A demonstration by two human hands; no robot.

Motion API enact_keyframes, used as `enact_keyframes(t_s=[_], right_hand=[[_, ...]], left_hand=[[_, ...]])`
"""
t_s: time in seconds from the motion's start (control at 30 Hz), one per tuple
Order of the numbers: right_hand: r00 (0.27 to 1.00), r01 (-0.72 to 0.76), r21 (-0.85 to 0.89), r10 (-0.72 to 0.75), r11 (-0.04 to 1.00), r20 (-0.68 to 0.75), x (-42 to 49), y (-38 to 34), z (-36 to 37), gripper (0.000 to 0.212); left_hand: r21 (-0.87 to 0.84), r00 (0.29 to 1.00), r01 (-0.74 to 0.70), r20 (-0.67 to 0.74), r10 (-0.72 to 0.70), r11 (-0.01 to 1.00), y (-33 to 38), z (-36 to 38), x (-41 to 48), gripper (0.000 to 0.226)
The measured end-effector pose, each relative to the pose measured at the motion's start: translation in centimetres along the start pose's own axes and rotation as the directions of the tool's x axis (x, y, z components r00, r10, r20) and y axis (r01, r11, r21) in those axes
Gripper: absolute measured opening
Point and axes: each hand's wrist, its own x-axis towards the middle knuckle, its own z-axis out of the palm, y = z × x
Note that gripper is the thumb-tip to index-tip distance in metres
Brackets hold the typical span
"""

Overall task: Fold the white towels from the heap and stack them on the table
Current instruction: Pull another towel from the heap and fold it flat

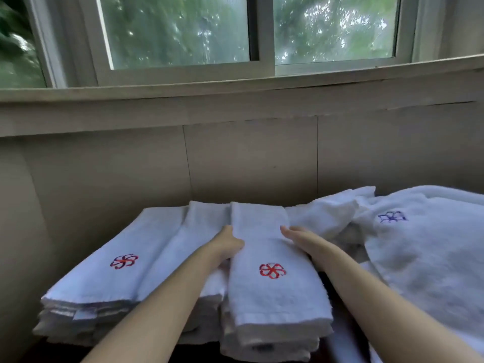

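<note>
Flanking a folded red-emblem towel (272, 271), the left hand (230, 244) cups one long edge and the flat, open right hand (301, 238) presses the other, apparently squaring it atop its stack (269, 339) near the table's front edge.

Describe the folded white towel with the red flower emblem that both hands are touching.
The folded white terry-cloth towel with the red flower emblem is a long narrow rectangle lying flat on top of the right-hand stack of folded towels. Its pile looks soft, with a flat woven band near the front edge. The embroidered emblem faces up, near the middle. The left hand presses against its left edge; the right hand rests open along its right side.
</note>
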Motion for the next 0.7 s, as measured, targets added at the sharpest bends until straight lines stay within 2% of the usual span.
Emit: enact_keyframes(t_s=[0.13,0.2,0.33,0.37,0.43,0.53,0.6,0.63,0.7], right_hand=[[0.996,0.093,0.239,-0.088,0.967,-0.029,3.2,0.5,-0.5,0.051],[0.992,0.128,0.207,-0.122,0.97,-0.042,4.1,0.3,-0.3,0.05],[0.936,0.285,-0.048,-0.289,0.957,-0.2,5.4,-0.1,0.5,0.059],[0.927,0.291,-0.096,-0.305,0.952,-0.216,5.6,-0.1,0.9,0.06],[0.942,0.241,-0.231,-0.284,0.943,-0.179,5.6,0.0,1.2,0.059],[0.974,0.146,-0.376,-0.199,0.915,-0.104,5.5,-0.2,0.9,0.056],[0.968,0.087,-0.589,-0.207,0.803,-0.139,4.3,-0.4,1.2,0.048],[0.96,0.088,-0.689,-0.247,0.719,-0.135,3.5,-0.3,1.5,0.043],[0.947,0.165,-0.795,-0.319,0.583,-0.038,2.4,0.4,2.6,0.041]], left_hand=[[-0.021,0.999,-0.026,-0.032,0.026,0.999,0.0,0.6,2.7,0.047],[0.028,0.996,-0.084,-0.021,0.084,0.996,0.5,0.8,3.6,0.049],[0.043,0.983,-0.183,0.004,0.183,0.982,0.7,0.9,4.9,0.035],[0.069,0.983,-0.185,-0.004,0.185,0.98,0.5,0.9,5.2,0.039],[0.251,0.988,-0.146,-0.018,0.156,0.957,0.1,1.3,5.5,0.049],[0.551,0.97,-0.092,-0.139,0.201,0.829,0.3,1.9,5.1,0.045],[0.566,0.949,-0.079,-0.209,0.235,0.821,0.9,1.9,4.1,0.044],[0.542,0.959,-0.081,-0.186,0.213,0.837,1.2,2.0,3.7,0.044],[0.553,0.989,-0.076,-0.066,0.134,0.829,0.9,2.6,2.7,0.043]])
